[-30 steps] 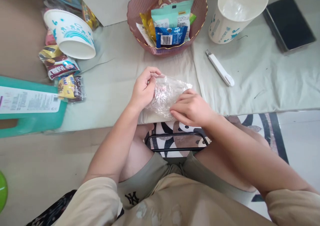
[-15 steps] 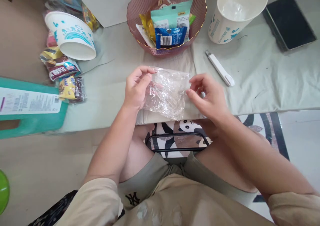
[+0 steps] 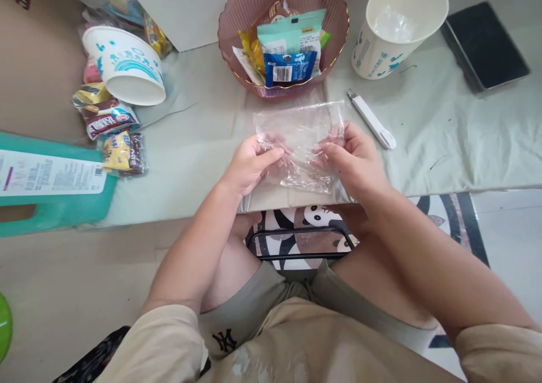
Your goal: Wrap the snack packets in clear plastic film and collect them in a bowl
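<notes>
A clear, crinkled plastic bag (image 3: 301, 132) is stretched flat between both hands, just above the near edge of the cloth-covered table (image 3: 444, 140). My left hand (image 3: 249, 166) pinches its left side and my right hand (image 3: 355, 160) pinches its right side, fingers showing through the film. Directly behind the bag stands a pink ribbed bowl (image 3: 237, 16) holding several snack packets, among them a blue one (image 3: 288, 67) with a barcode.
A white utility knife (image 3: 371, 119) lies right of the bag. A paper cup (image 3: 396, 25) stands behind it, a dark tablet (image 3: 486, 44) at far right. At left lie a tipped paper cup (image 3: 127, 64), loose snack packets (image 3: 112, 120) and a teal stool (image 3: 51, 202).
The crumpled bag has been pulled open and spread flat. Both hands shifted: the right moved from on top of it to its right side, and the bag moved slightly toward the bowl.
</notes>
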